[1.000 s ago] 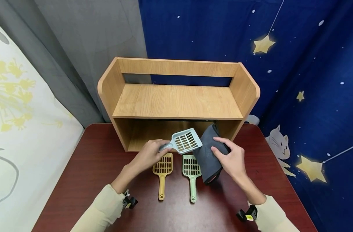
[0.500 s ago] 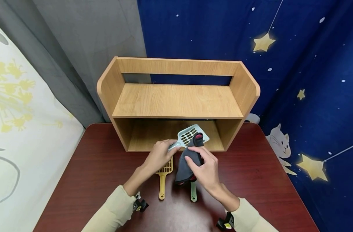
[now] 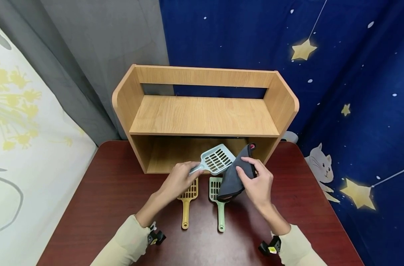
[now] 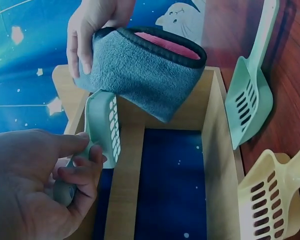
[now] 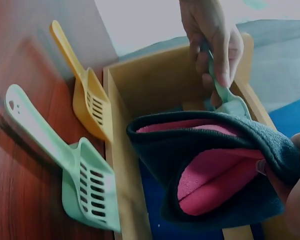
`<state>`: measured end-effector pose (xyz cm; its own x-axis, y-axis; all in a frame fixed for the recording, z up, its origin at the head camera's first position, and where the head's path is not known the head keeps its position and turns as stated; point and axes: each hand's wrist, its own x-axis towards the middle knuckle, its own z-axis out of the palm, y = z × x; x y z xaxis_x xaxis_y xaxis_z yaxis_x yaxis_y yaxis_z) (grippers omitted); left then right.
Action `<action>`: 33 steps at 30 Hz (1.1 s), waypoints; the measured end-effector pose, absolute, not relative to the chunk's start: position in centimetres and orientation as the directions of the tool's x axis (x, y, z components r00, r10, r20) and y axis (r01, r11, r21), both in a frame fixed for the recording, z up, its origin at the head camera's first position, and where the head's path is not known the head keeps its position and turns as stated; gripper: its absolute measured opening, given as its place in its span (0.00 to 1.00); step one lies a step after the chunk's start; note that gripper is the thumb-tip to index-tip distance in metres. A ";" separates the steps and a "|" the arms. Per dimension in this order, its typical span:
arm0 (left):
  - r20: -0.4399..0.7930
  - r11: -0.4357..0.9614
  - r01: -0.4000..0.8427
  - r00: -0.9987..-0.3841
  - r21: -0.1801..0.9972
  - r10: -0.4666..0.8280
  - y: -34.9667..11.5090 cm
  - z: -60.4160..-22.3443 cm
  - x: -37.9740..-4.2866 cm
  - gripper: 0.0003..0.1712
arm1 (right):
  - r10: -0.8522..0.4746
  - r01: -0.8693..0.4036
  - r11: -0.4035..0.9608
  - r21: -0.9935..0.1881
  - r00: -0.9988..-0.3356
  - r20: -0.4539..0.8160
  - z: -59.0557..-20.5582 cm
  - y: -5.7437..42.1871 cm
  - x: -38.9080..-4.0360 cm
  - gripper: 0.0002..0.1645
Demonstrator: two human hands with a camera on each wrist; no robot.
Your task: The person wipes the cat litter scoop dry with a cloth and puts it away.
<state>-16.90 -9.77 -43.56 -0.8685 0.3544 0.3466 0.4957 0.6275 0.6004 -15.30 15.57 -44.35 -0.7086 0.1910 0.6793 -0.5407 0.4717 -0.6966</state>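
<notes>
My left hand [image 3: 179,179] holds a light blue litter scoop [image 3: 218,159] by its handle, raised in front of the shelf's lower opening. My right hand [image 3: 260,181] pinches a folded grey cloth [image 3: 236,178], its thumb tucked inside the fold in the right wrist view. Pink lining [image 5: 217,187] shows within that fold. In the head view the cloth overlaps the right edge of the scoop's slotted pan. Below, a yellow litter scoop [image 3: 185,210] and a pale green litter scoop [image 3: 221,212] lie on the table, handles toward me; the cloth covers part of the green one's pan.
A two-tier wooden shelf [image 3: 205,116] stands at the back of the dark red table [image 3: 122,192]. Behind it hang a grey curtain [image 3: 105,37] and a blue star-patterned curtain [image 3: 228,33].
The cloth swung left across the blue scoop's pan, then back right to its edge. The blue scoop has shifted slightly right. Both scoops on the table have stayed put.
</notes>
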 end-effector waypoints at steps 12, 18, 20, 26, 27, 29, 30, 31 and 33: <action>0.327 0.648 0.455 -0.890 0.611 0.317 -8.6 -42.3 -16.6 0.16 | -0.009 -0.688 0.311 -0.656 -0.692 0.722 -45.3 11.1 -12.9 0.20; 0.334 0.665 0.447 -0.893 0.598 0.301 -9.0 -41.9 -16.3 0.16 | 0.080 -0.630 0.364 -0.686 -0.713 0.697 -45.2 12.8 -14.0 0.19; 0.337 0.670 0.454 -0.890 0.587 0.308 -9.3 -41.8 -16.2 0.16 | 0.124 -0.599 0.383 -0.703 -0.721 0.682 -45.1 13.6 -14.3 0.19; 0.360 0.660 0.502 -0.864 0.558 0.352 -10.5 -40.9 -15.9 0.17 | 0.203 -0.552 0.361 -0.751 -0.740 0.642 -42.9 15.2 -14.0 0.18; 0.367 0.657 0.511 -0.859 0.554 0.359 -10.8 -40.6 -15.8 0.18 | 0.208 -0.548 0.347 -0.761 -0.747 0.632 -42.5 15.5 -13.9 0.18; 0.377 0.650 0.527 -0.849 0.547 0.371 -11.2 -40.1 -15.8 0.18 | 0.210 -0.545 0.319 -0.776 -0.757 0.618 -41.9 16.1 -13.6 0.18; 0.384 0.647 0.535 -0.844 0.543 0.375 -11.5 -39.7 -15.7 0.18 | 0.209 -0.542 0.308 -0.782 -0.764 0.611 -41.8 16.4 -13.6 0.18; 0.390 0.641 0.544 -0.838 0.542 0.381 -11.7 -39.3 -15.7 0.18 | 0.206 -0.536 0.298 -0.790 -0.772 0.601 -41.7 16.7 -13.6 0.18; 0.410 0.624 0.568 -0.822 0.537 0.395 -12.0 -38.4 -15.6 0.18 | 0.193 -0.525 0.284 -0.803 -0.788 0.584 -41.8 17.3 -13.6 0.18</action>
<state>-15.63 -12.03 -38.44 -0.8222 0.3949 0.4099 0.5675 0.6237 0.5375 -13.59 17.32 -41.78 -0.7884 0.1933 0.5840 -0.5248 0.2839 -0.8025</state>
